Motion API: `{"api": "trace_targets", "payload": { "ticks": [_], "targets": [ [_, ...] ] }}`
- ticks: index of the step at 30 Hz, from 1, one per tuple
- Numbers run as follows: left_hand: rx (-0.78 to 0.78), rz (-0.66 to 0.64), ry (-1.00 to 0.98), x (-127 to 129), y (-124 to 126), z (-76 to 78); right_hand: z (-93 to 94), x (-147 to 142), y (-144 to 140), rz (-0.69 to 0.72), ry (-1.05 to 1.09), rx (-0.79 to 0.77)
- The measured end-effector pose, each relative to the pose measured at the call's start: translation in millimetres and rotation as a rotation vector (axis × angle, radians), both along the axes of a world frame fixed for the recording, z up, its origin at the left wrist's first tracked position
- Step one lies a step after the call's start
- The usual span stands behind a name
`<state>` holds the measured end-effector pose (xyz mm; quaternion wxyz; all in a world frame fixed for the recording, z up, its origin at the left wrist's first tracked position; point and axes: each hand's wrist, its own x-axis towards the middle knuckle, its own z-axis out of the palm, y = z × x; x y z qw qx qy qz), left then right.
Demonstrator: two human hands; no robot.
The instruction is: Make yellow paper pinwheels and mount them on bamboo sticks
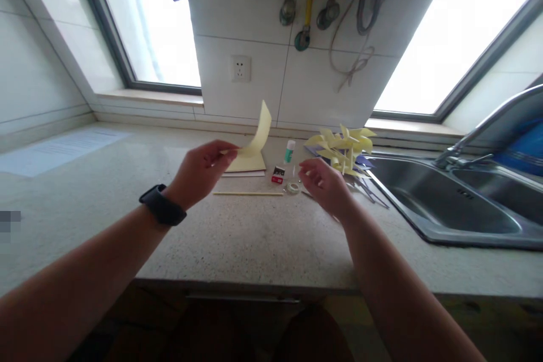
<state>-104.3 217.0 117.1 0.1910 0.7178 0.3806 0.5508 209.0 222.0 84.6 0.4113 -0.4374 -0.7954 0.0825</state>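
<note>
My left hand (207,167), with a dark watch on its wrist, pinches a pale yellow sheet of paper (262,130) by one end; the sheet curls upward. Beneath it lies a stack of yellow paper (246,164). My right hand (320,181) is above the counter, its fingers loosely bent and apart, with nothing visible in them. Near it are a roll of clear tape (292,188), a small red and black box (278,175) and a glue stick (290,151) with a white cap. Several yellow paper pinwheels (343,144) lie just beyond my right hand.
A thin yellow stick (248,194) lies in front of the paper stack. On the right is a steel sink (441,198) with a faucet (470,136). Printed sheets (63,150) lie at the left. Hoses and a socket (241,68) are on the tiled wall.
</note>
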Motion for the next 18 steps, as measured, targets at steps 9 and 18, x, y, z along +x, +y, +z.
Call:
{"api": "trace_targets", "payload": {
  "ticks": [9, 18],
  "targets": [
    [-0.241, -0.390, 0.232, -11, -83, -47.2, -10.4, -5, -114, 0.094, 0.034, 0.090],
    [-0.206, -0.452, 0.450, -23, -99, -61.8, -41.4, -26, -164, 0.203, -0.043, 0.072]
  ]
}}
